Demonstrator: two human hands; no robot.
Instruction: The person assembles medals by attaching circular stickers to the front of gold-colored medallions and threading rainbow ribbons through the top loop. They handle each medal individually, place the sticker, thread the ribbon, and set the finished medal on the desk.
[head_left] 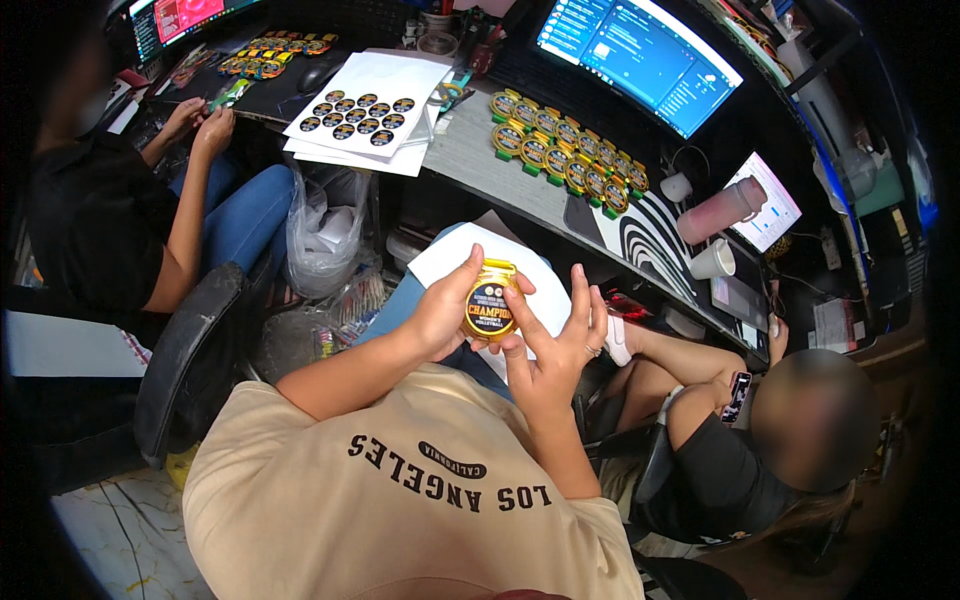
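Note:
My left hand (447, 312) grips a gold medal (490, 303) with a round dark sticker on its face, thumb on its upper edge. My right hand (556, 337) is beside it with fingers spread, fingertips touching the medal's right and lower edge. Under both hands a white sheet (452, 253) lies on my lap. Rows of similar gold medals (565, 150) with green tabs lie on the grey desk (470, 150) ahead.
White sheets of round dark stickers (365, 108) lie on the desk's left. A monitor (640, 60), a pink bottle (720, 210) and a paper cup (713, 260) stand at right. A person sits left, another at right with a phone (738, 392). A plastic bag (322, 235) hangs below the desk.

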